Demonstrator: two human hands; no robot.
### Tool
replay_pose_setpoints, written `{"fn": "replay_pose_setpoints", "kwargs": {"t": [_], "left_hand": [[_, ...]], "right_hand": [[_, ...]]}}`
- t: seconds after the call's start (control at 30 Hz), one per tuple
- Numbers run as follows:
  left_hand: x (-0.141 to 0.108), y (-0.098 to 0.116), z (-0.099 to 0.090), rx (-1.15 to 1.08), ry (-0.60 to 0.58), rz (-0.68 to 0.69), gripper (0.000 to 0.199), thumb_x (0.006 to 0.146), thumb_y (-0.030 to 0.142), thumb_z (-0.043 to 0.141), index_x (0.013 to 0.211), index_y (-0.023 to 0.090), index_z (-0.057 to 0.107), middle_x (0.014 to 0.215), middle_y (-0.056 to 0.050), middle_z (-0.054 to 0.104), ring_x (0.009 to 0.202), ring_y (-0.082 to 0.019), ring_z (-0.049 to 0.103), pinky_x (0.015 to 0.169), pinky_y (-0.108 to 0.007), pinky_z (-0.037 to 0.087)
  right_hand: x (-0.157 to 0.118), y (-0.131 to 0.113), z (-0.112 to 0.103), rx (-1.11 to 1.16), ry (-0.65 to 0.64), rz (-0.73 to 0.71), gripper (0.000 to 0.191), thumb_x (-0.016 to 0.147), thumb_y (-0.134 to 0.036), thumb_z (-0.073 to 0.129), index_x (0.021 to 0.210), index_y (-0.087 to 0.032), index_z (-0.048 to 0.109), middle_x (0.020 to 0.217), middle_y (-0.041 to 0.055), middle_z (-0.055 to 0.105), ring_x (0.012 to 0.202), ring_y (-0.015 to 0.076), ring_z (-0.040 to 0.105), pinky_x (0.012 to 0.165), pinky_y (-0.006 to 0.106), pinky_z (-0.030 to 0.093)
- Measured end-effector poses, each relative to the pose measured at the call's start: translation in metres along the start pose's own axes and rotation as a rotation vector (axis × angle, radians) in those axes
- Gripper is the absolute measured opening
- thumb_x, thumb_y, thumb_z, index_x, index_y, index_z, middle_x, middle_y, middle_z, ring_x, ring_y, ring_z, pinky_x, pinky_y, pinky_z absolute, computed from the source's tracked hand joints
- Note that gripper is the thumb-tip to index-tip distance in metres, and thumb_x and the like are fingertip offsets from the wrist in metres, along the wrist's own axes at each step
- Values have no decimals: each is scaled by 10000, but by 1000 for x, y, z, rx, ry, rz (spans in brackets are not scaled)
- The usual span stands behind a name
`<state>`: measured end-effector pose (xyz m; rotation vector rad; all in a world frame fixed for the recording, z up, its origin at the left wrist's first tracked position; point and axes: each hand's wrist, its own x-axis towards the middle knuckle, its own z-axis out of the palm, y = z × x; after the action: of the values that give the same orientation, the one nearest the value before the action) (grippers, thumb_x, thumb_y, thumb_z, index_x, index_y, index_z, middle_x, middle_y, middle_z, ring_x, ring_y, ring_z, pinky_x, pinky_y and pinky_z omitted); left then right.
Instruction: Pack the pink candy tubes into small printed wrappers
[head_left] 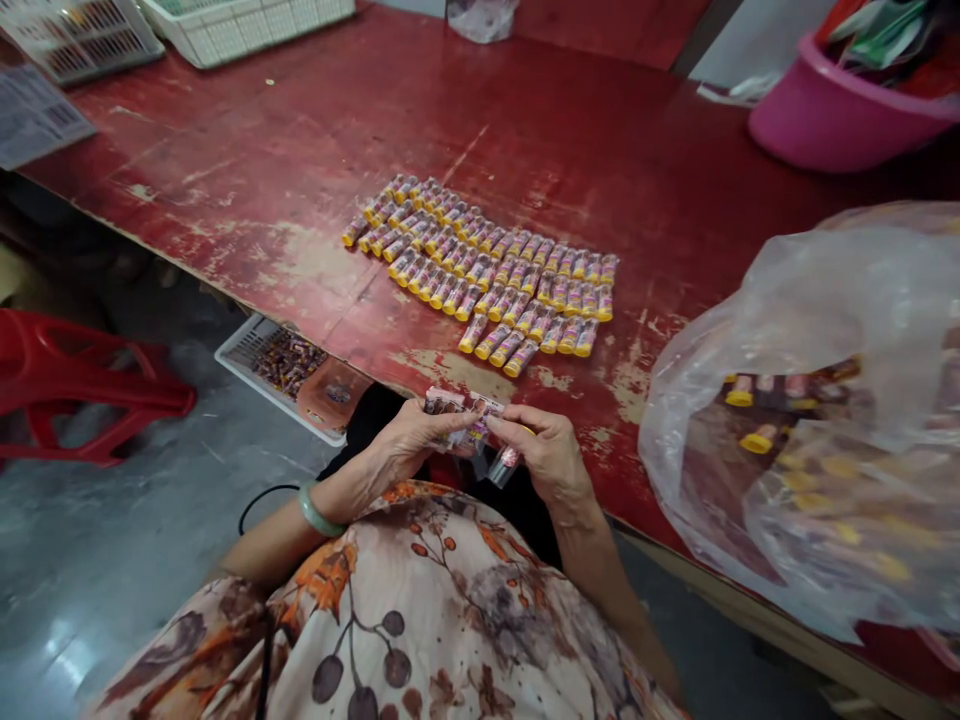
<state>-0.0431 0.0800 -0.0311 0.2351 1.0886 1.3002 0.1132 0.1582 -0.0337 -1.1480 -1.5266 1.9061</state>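
Note:
My left hand (pixel 409 437), with a pale green bangle on its wrist, grips a few small printed clear wrappers (pixel 444 402) just off the table's front edge. My right hand (pixel 553 458) pinches a small clear tube (pixel 505 464) with pinkish contents, tilted downward. The fingertips of both hands come close together at the wrappers, and small details there are blurred. Beyond the hands, rows of similar yellow-ended tubes (pixel 502 270) lie side by side on the red table (pixel 615 150).
To the right sits a large clear plastic bag (pixel 697 330) of yellow-ended tubes, with a pink tub (pixel 840 115) behind it. White baskets (pixel 247 30) stand at the back left. Below the table edge is a white crate (pixel 247 350) of small pieces; a red stool (pixel 82 380) is left.

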Motion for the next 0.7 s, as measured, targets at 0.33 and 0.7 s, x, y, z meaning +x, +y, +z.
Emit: {"fn": "replay_pose_setpoints", "kwargs": {"t": [0.33,0.7], "left_hand": [[4,5,7,-148,180,26,437,501,250,900,850,76,701,788,-81,677,626,-151,612,613,-270,500],[0,-3,17,-231,210,126,415,503,253,902,817,102,675,748,-34,657,624,-133,597,624,-266,505]], "right_hand": [[-15,14,-24,130,-139,-173,213,776,-378,697,860,-185,666,898,39,588,608,117,539,536,251,475],[-33,13,-13,-257,-26,-596,98,865,-277,610,920,-205,646,1024,66,569,972,199,561,837,337,474]]}}
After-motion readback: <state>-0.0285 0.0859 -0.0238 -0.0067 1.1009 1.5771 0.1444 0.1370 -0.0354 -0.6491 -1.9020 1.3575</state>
